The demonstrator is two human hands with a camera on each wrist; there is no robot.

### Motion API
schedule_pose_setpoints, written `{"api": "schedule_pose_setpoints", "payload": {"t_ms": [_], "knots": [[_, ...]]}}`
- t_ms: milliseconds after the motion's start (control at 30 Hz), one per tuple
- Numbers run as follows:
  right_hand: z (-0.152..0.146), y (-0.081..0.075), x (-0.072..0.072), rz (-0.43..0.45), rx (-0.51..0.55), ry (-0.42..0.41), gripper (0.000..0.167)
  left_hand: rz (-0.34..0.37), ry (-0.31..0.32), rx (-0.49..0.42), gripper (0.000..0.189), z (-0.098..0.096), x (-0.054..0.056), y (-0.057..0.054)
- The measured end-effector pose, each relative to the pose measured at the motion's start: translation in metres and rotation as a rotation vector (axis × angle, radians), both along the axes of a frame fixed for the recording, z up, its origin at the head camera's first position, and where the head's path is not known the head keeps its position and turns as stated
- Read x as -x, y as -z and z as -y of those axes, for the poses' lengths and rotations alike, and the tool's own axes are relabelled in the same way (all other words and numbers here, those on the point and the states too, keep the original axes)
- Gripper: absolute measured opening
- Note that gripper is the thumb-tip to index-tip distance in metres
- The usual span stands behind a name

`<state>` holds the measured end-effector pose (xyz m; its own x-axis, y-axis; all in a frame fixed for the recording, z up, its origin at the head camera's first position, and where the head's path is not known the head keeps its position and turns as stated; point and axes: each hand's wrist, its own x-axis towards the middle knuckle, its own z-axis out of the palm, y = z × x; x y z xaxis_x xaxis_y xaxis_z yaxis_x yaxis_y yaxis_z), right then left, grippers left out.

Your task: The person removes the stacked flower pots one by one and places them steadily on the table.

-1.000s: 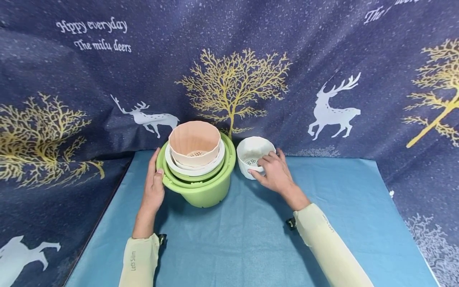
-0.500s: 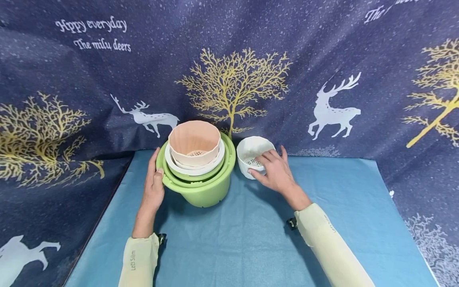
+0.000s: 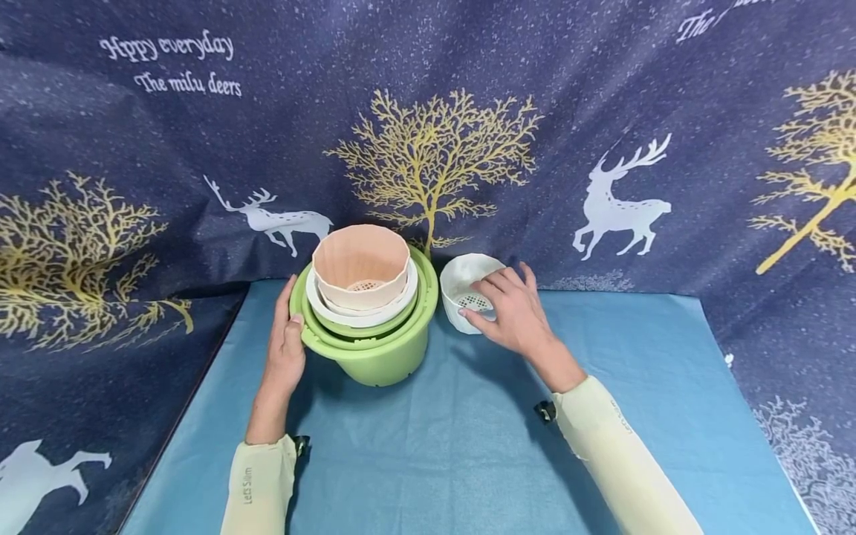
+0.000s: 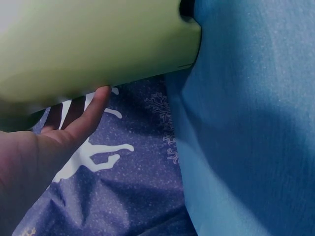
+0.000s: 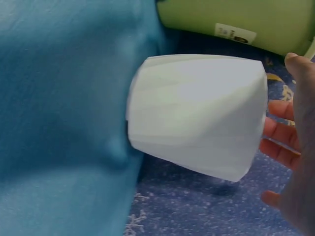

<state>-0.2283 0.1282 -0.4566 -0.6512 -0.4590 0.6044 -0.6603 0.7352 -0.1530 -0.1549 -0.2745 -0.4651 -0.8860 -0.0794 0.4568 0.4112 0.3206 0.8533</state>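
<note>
A green plastic flowerpot (image 3: 388,364) stands on the table with several smaller pots nested in it: a green one, white ones and a peach pot (image 3: 361,256) on top. My left hand (image 3: 284,353) rests against the left of its rim, fingers on the outside, as the left wrist view also shows. Right of the stack stands a small white flowerpot (image 3: 461,279), holes in its bottom. Over its right side hovers my right hand (image 3: 511,312), fingers loosely bent above the opening. In the right wrist view the thumb (image 5: 294,61) is clear of the white pot's wall.
Blue cloth covers the table (image 3: 428,461). Behind the pots hangs a dark blue curtain (image 3: 287,148) printed with deer and yellow trees, close to the stack and the white pot. A small label (image 5: 235,33) is on the green pot's side.
My right hand's fingers have lifted and shifted slightly left over the white pot's opening, coming off its right rim. The left hand and the stacked pots have stayed put.
</note>
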Motion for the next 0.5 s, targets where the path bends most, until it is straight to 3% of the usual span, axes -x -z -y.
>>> {"api": "schedule_pose_setpoints", "payload": {"t_ms": [500], "knots": [[0.008, -0.029, -0.003, -0.077, 0.110, -0.078, 0.043, -0.012, -0.009, 0.005, 0.063, 0.001, 0.001, 0.001]]}}
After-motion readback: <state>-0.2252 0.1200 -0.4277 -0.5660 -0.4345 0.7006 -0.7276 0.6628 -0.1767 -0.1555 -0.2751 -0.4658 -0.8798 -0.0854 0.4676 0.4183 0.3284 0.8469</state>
